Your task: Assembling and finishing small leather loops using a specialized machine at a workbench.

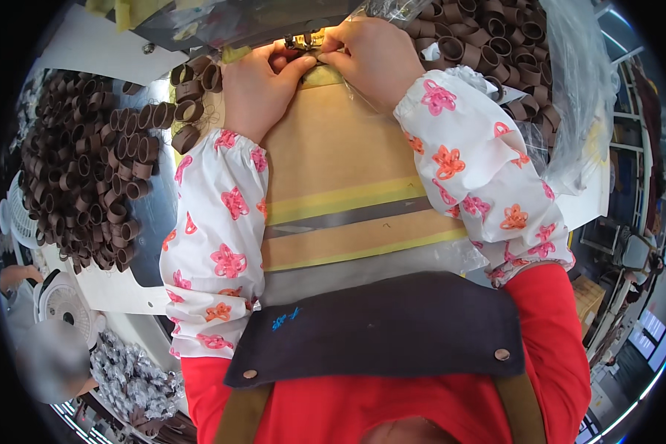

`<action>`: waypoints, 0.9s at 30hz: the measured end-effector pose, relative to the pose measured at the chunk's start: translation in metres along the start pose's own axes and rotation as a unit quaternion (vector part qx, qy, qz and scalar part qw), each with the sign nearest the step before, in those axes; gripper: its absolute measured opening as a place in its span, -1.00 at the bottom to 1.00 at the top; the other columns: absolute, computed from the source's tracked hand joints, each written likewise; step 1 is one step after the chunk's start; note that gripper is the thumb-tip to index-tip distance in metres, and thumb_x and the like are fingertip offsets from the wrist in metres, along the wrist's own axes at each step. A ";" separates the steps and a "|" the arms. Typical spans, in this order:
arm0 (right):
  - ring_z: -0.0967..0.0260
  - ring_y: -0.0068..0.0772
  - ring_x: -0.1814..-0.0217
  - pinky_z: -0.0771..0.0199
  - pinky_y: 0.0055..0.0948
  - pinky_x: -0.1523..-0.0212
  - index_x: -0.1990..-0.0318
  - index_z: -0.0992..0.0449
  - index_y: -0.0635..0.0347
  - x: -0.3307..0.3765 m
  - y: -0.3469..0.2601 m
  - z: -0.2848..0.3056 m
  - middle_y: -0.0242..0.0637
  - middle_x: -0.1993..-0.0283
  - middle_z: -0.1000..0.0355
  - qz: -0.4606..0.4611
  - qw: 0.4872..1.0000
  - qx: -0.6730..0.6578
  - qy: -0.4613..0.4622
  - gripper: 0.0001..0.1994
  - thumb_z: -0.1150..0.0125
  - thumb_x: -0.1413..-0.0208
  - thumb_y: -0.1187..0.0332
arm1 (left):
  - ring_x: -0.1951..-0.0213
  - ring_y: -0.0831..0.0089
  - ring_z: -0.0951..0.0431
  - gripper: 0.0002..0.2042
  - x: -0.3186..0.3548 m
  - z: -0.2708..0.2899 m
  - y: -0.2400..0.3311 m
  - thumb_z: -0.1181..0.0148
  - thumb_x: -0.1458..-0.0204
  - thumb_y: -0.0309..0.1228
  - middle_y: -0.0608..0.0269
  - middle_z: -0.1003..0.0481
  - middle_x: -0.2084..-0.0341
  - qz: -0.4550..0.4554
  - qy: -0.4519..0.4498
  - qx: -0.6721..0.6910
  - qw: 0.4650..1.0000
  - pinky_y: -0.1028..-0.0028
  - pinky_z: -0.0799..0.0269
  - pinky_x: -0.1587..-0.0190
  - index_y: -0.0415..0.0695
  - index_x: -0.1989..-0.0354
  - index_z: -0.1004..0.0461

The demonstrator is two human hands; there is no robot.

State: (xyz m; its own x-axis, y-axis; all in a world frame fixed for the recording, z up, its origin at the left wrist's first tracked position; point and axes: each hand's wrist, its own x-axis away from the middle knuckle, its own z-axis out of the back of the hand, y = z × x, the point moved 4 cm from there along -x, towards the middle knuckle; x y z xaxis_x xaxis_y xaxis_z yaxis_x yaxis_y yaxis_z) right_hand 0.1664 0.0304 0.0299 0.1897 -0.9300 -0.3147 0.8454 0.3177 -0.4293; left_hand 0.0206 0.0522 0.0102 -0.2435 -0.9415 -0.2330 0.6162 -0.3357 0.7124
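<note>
At the lit needle area of a sewing machine (244,22), both hands meet just in front of the presser foot (303,41). My left hand (263,89) has thumb and fingers pinched together at a small dark brown piece (316,58). My right hand (374,63) pinches the same piece from the other side. Fingers cover most of it, so its full shape is hidden. Close by my left hand, several brown fabric loops (189,107) hang together with loose threads. Flowered white sleeve covers reach up both forearms.
A large heap of brown loops (85,163) lies on the left. Another heap (488,44) sits at the back right, beside clear plastic sheeting (581,96). A tan board with yellow tape (333,140) covers the table before me. Fans (63,307) and a blurred person (48,362) are at left.
</note>
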 end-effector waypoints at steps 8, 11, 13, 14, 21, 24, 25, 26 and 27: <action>-0.35 -0.19 0.44 -0.31 -0.31 0.42 0.51 -0.40 0.25 0.002 -0.004 -0.003 -0.21 0.53 -0.37 0.034 0.992 -0.091 -0.077 -0.86 -0.17 0.21 0.37 | 0.66 0.53 -0.32 -0.72 0.003 0.011 -0.004 -0.28 0.25 -0.27 0.32 -0.35 0.75 -0.080 -0.079 0.004 0.994 0.52 -0.24 0.55 -0.23 0.46 -0.48; -0.36 -0.17 0.50 -0.33 -0.32 0.46 0.49 -0.40 0.24 0.023 -0.010 0.001 -0.19 0.55 -0.38 0.053 0.989 -0.113 -0.083 -0.87 -0.18 0.19 0.39 | 0.66 0.58 -0.23 -0.73 0.022 0.012 0.003 -0.34 0.29 -0.32 0.38 -0.27 0.77 -0.017 -0.202 0.050 0.978 0.57 -0.19 0.58 -0.24 0.50 -0.45; -0.36 -0.17 0.52 -0.33 -0.34 0.47 0.46 -0.41 0.22 0.033 -0.013 0.007 -0.19 0.56 -0.39 0.045 0.993 -0.103 -0.022 -0.88 -0.17 0.17 0.39 | 0.67 0.60 -0.24 -0.76 0.025 0.010 0.011 -0.33 0.27 -0.34 0.37 -0.28 0.78 -0.020 -0.189 0.050 0.981 0.57 -0.20 0.59 -0.22 0.51 -0.45; -0.37 -0.17 0.49 -0.35 -0.39 0.45 0.42 -0.40 0.25 0.032 -0.020 0.015 -0.15 0.51 -0.40 0.010 0.998 -0.054 -0.034 -0.86 -0.17 0.14 0.40 | 0.67 0.58 -0.25 -0.77 0.026 0.008 0.011 -0.31 0.25 -0.34 0.35 -0.30 0.78 -0.026 -0.172 0.061 0.983 0.57 -0.21 0.58 -0.22 0.51 -0.45; -0.32 -0.55 0.49 -0.33 -0.55 0.44 0.39 -0.40 0.33 0.016 -0.009 -0.008 -0.33 0.48 -0.41 -0.047 0.958 -0.274 -0.067 -0.88 -0.11 0.09 0.47 | 0.58 0.37 -0.43 -0.87 0.027 0.013 0.018 -0.15 0.09 -0.38 0.22 -0.43 0.67 -0.087 -0.059 0.042 0.994 0.49 -0.29 0.48 -0.19 0.47 -0.46; -0.30 -0.56 0.53 -0.30 -0.54 0.46 0.41 -0.39 0.30 0.020 -0.011 -0.005 -0.34 0.52 -0.39 -0.030 0.953 -0.282 -0.109 -0.91 -0.12 0.12 0.50 | 0.50 0.33 -0.46 -0.89 0.022 0.017 0.019 -0.07 0.03 -0.42 0.21 -0.45 0.64 -0.134 0.001 0.100 0.986 0.48 -0.30 0.46 -0.17 0.40 -0.46; -0.31 -0.50 0.54 -0.30 -0.51 0.47 0.41 -0.40 0.28 0.025 -0.018 0.000 -0.32 0.53 -0.39 0.001 0.956 -0.266 -0.122 -0.91 -0.11 0.13 0.51 | 0.47 0.32 -0.46 -0.90 0.020 0.017 0.021 -0.05 0.02 -0.43 0.21 -0.45 0.63 -0.163 0.022 0.131 0.978 0.49 -0.30 0.46 -0.16 0.38 -0.46; -0.31 -0.45 0.54 -0.30 -0.49 0.47 0.41 -0.40 0.25 0.030 -0.031 0.008 -0.30 0.54 -0.38 0.034 0.958 -0.250 -0.138 -0.91 -0.11 0.14 0.51 | 0.47 0.31 -0.45 -0.88 0.021 0.014 0.029 0.01 -0.01 -0.41 0.24 -0.44 0.64 -0.149 -0.006 0.159 0.976 0.47 -0.28 0.33 -0.13 0.36 -0.45; -0.32 -0.40 0.55 -0.30 -0.46 0.47 0.41 -0.40 0.23 0.036 -0.043 0.014 -0.28 0.55 -0.38 0.067 0.958 -0.233 -0.151 -0.91 -0.11 0.15 0.52 | 0.48 0.31 -0.44 -0.88 0.021 0.012 0.030 0.02 -0.02 -0.39 0.25 -0.44 0.64 -0.181 -0.050 0.107 0.976 0.45 -0.25 0.27 -0.12 0.39 -0.45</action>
State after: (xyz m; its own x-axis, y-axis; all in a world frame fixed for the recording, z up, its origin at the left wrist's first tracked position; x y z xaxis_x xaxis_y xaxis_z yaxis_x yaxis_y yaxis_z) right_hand 0.1437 -0.0196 0.0485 0.4770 -0.8636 -0.1636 0.5019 0.4205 -0.7558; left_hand 0.0253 0.0231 0.0349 -0.4944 -0.7517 -0.4364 0.3088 -0.6212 0.7203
